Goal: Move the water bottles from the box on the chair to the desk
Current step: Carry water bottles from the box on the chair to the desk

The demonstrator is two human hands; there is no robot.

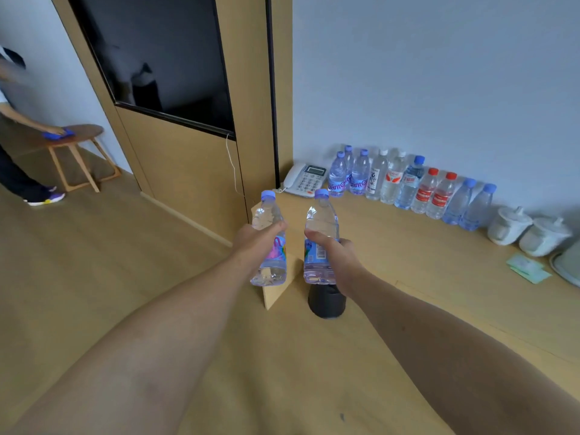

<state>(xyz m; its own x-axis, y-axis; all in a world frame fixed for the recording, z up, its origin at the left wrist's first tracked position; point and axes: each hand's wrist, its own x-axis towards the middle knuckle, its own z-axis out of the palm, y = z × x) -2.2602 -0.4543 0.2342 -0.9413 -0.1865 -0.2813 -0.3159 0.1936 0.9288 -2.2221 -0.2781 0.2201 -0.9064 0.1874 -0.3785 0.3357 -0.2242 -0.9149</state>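
At the frame's centre, the left hand (255,243) has its grip clamped round one water bottle (269,243), and the right hand (337,257) grips a second bottle (320,238). Both stand upright above the near corner of the desk (392,262). A row of bottles (408,183) lines the wall at right, beside a telephone (306,180).

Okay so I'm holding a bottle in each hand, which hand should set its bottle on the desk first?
Probably the right hand: its bottle already hangs over the desk, nearer the row of bottles. The left hand holds its bottle at the desk's corner.
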